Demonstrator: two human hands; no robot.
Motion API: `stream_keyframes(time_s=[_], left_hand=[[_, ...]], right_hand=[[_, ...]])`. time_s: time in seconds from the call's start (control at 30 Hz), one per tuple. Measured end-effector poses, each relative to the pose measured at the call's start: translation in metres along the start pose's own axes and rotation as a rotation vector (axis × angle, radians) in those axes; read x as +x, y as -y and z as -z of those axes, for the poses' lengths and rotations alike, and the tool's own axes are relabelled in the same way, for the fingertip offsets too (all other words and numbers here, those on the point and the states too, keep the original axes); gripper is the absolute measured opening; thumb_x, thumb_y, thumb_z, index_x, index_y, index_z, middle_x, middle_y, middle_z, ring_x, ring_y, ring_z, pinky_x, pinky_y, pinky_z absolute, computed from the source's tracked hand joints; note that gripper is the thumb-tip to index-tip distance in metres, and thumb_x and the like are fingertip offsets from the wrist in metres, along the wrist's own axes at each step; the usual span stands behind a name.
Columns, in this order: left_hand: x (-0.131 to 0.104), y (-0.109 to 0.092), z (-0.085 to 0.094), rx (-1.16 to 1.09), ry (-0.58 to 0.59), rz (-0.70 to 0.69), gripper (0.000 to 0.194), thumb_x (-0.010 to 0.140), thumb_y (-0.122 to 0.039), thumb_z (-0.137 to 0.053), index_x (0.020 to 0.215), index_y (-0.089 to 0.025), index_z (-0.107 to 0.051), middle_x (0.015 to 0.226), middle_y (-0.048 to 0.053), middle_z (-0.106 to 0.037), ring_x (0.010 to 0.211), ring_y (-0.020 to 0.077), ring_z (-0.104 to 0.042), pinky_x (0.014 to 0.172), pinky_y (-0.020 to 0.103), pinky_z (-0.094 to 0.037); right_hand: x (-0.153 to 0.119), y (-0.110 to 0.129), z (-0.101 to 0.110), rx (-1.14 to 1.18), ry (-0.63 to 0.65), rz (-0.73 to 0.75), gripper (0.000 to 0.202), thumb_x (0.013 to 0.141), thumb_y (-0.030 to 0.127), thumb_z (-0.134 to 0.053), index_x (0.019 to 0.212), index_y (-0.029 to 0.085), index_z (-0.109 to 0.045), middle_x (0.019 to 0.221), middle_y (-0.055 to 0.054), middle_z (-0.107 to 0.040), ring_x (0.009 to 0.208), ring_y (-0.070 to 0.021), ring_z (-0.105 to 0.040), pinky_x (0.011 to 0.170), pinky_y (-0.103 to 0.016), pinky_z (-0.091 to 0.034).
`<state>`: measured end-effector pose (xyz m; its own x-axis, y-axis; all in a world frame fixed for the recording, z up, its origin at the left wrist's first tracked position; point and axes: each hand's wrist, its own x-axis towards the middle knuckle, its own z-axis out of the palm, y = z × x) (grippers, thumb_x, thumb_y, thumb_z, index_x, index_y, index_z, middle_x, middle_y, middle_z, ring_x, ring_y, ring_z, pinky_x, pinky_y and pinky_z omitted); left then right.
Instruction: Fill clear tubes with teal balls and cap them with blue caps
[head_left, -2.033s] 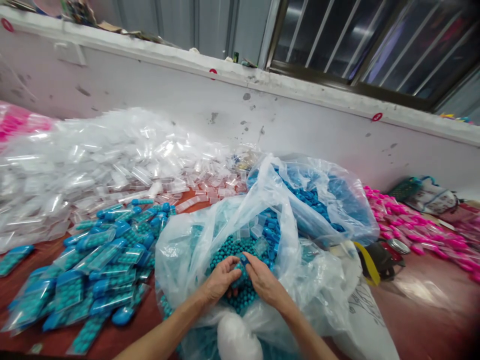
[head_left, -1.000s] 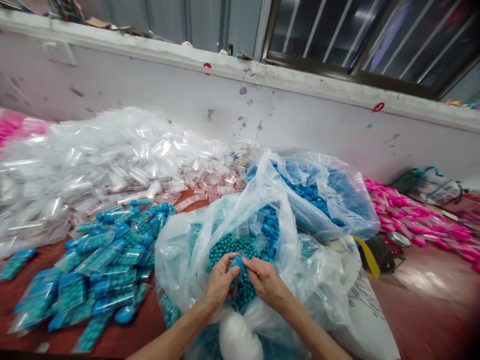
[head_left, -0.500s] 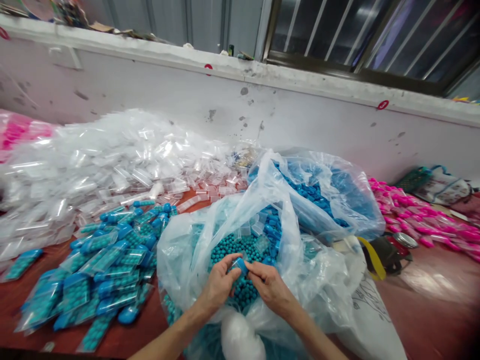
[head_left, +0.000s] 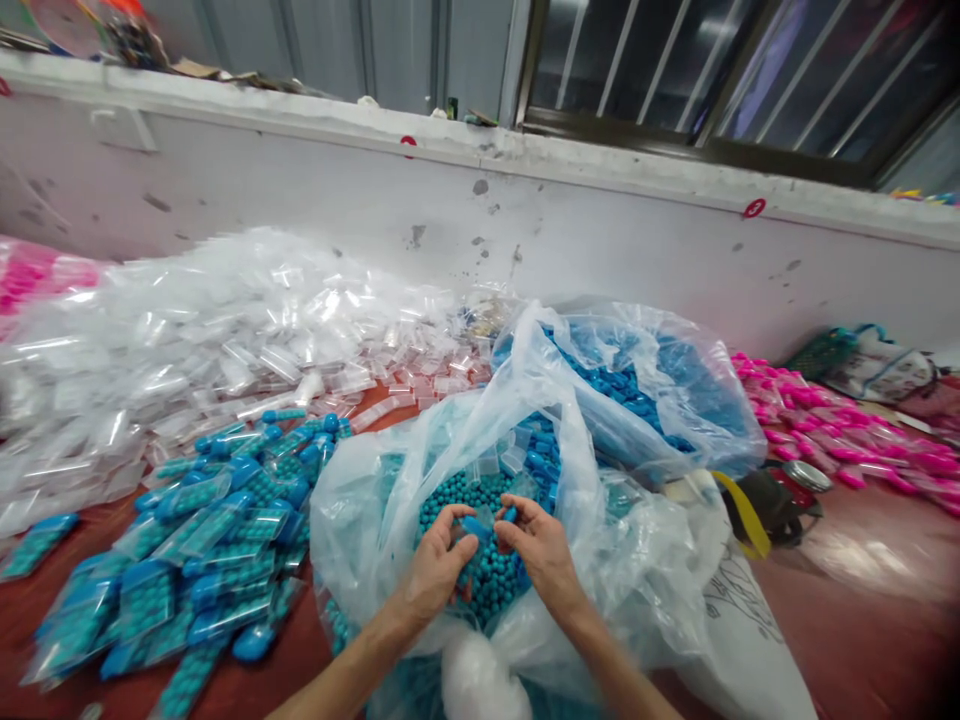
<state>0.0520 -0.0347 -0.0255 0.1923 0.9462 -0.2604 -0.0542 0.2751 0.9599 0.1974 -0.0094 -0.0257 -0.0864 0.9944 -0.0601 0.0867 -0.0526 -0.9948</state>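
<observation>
Blue plastic shows between the fingertips of both hands, held over teal beads [head_left: 499, 580] in an open white plastic bag [head_left: 352, 500]. Both forearms reach in from the near side, slanting toward each other. The left hand [head_left: 441, 556] curls with its thumb and index finger pinching a blue piece [head_left: 474, 525]; the right hand [head_left: 538, 545] bends inward, its fingertips closed on a smaller blue piece [head_left: 511, 514]. The left piece lies mostly crosswise, its long axis running left to right; the right piece is mostly covered by fingers, so which way it points is unclear. A narrow gap separates the hands. The bag's folds rise left and right of them, and a strip of film arches on the far side. Filled packets [head_left: 202, 520] heap on the left, clear sleeves [head_left: 225, 330] farther back, and a bag of blue parts [head_left: 630, 390] sits at the far right of the beads. Bare red counter [head_left: 877, 600] opens at the near right, with pink packets [head_left: 847, 430] beyond it.
</observation>
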Motion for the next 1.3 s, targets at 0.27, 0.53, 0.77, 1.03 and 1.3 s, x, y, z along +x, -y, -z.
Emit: stream_keyframes(time_s=[0.27, 0.53, 0.77, 1.03, 1.3], left_hand=[[-0.006, -0.003, -0.007, -0.082, -0.106, -0.097, 0.053, 0.071, -0.034, -0.055, 0.119, -0.017, -0.044, 0.077, 0.000, -0.057, 0.068, 0.0130, -0.053, 0.064, 0.023, -0.043], [-0.006, -0.005, -0.009, -0.128, -0.075, -0.103, 0.036, 0.073, -0.035, -0.056, 0.104, -0.018, -0.052, 0.075, -0.002, -0.055, 0.070, 0.0120, -0.050, 0.066, 0.022, -0.040], [-0.008, -0.004, -0.019, -0.107, -0.168, -0.102, 0.029, 0.072, -0.033, -0.055, 0.096, -0.017, -0.054, 0.065, -0.004, -0.051, 0.060, 0.0103, -0.047, 0.060, 0.021, -0.039], [-0.008, -0.001, -0.014, 0.082, -0.152, -0.187, 0.044, 0.077, -0.027, -0.047, 0.120, -0.016, -0.045, 0.116, 0.007, -0.055, 0.104, 0.0180, -0.051, 0.093, 0.029, -0.036], [-0.010, 0.004, -0.013, 0.117, -0.167, -0.202, 0.024, 0.076, -0.026, -0.046, 0.096, -0.017, -0.057, 0.086, 0.002, -0.063, 0.080, 0.0168, -0.056, 0.077, 0.027, -0.043]], right_hand=[[-0.023, 0.017, -0.007, -0.577, 0.450, 0.090, 0.095, 0.063, 0.033, -0.068, 0.140, 0.013, -0.017, 0.144, -0.015, -0.021, 0.133, -0.0276, -0.016, 0.106, -0.043, -0.021], [-0.030, 0.013, -0.026, -0.805, 0.229, 0.338, 0.087, 0.059, 0.021, -0.060, 0.137, 0.011, -0.020, 0.116, -0.016, -0.048, 0.103, -0.0276, -0.053, 0.082, -0.040, -0.046], [-0.036, 0.013, -0.022, -0.853, 0.228, 0.360, 0.083, 0.060, 0.026, -0.056, 0.134, 0.007, -0.023, 0.125, -0.021, -0.043, 0.112, -0.0317, -0.047, 0.085, -0.043, -0.046], [-0.044, 0.000, -0.033, -0.892, 0.071, 0.288, 0.078, 0.066, 0.020, -0.051, 0.136, 0.005, -0.021, 0.132, -0.022, -0.037, 0.119, -0.0302, -0.042, 0.089, -0.041, -0.044], [-0.045, -0.009, -0.032, -0.878, 0.084, 0.401, 0.076, 0.063, 0.031, -0.060, 0.130, 0.007, -0.033, 0.123, -0.023, -0.047, 0.111, -0.0338, -0.049, 0.082, -0.044, -0.047]])
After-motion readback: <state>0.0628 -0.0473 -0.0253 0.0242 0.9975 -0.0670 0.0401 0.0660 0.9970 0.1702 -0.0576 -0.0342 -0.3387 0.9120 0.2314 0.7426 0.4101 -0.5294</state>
